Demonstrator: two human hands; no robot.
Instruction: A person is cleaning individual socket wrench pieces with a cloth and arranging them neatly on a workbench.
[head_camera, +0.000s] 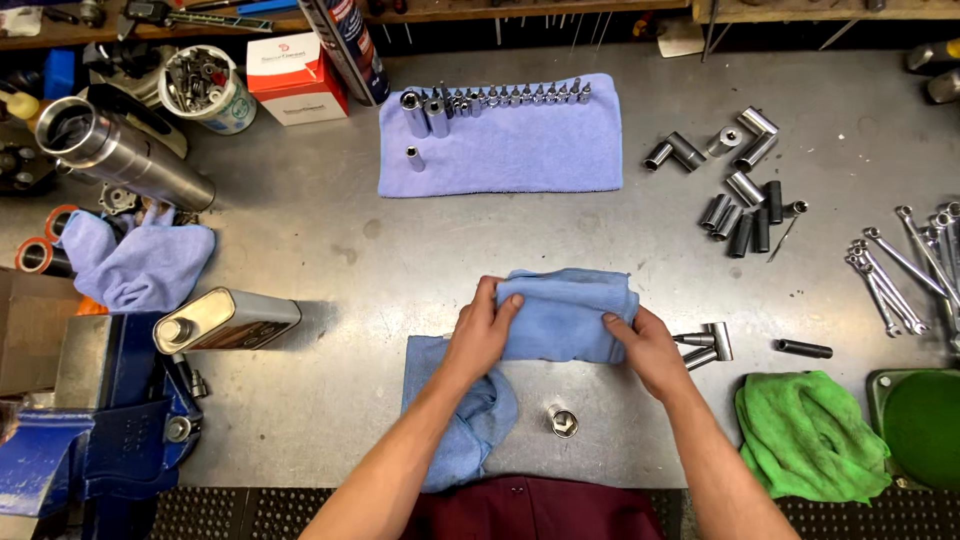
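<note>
My left hand and my right hand both grip a folded blue cloth at the middle of the grey metal bench. The left hand clutches its left end, the right hand its right edge. Whether anything is wrapped inside the cloth is hidden. Part of the blue cloth hangs down under my left forearm. A shiny socket stands on the bench between my forearms. A chrome tool piece lies just right of my right hand.
A blue towel at the back carries a row of several sockets. Loose sockets and wrenches lie right; a black socket, green rag and green dish. Left: metal can, blue vise, blue rag, steel cylinder.
</note>
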